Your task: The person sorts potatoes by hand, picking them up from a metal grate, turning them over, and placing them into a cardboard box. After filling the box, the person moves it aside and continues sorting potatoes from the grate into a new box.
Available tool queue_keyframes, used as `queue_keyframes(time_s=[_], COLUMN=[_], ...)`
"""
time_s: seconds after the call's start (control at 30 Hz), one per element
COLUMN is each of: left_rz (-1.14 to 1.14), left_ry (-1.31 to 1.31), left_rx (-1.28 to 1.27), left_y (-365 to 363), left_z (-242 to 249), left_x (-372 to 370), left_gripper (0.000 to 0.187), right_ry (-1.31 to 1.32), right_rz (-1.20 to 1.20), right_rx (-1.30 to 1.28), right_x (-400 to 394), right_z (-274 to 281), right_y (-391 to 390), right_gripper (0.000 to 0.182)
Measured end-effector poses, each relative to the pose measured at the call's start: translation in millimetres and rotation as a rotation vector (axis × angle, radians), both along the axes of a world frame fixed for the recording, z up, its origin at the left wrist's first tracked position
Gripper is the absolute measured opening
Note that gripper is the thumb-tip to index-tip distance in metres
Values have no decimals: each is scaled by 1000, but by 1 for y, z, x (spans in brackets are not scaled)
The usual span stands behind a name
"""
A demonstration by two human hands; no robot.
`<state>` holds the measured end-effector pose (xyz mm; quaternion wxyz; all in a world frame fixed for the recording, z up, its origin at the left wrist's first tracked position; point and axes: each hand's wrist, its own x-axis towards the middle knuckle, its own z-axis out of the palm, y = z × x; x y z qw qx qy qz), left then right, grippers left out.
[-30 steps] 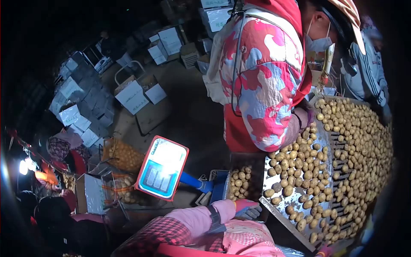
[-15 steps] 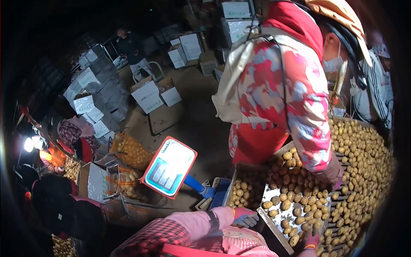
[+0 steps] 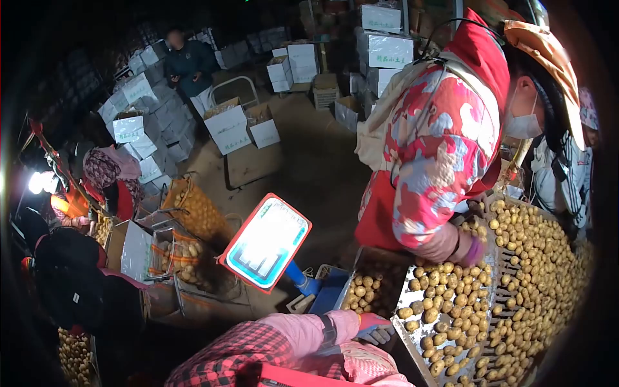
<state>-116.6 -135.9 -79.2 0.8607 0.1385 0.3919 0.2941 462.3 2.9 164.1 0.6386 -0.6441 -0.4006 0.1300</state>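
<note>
At bottom centre, the pink-and-grey-gloved left hand lies just left of round yellow potatoes on a pale metal tray. Its grip is unclear; the right hand is unseen.

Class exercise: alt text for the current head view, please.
A gloved left hand is beside a tray of potatoes; a co-worker in a patterned jacket reaches over the potatoes. Beyond are a bright panel and white boxes.
</note>
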Motion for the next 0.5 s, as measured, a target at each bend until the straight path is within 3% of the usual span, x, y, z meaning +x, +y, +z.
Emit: queue_keyframes(time_s=[0.27,0.5], left_rz=[-6,-16], left_ry=[-26,7], left_rx=[-43,-86], left_y=[-5,14], left_z=[-15,-2], left_x=[8,32], left_gripper=[47,39], right_ry=[-639,-920], right_rz=[155,79], right_rx=[-872,-1225], right_x=[-50,-51], right_z=[-212,-250], right_y=[-58,-96], right_gripper=[81,76])
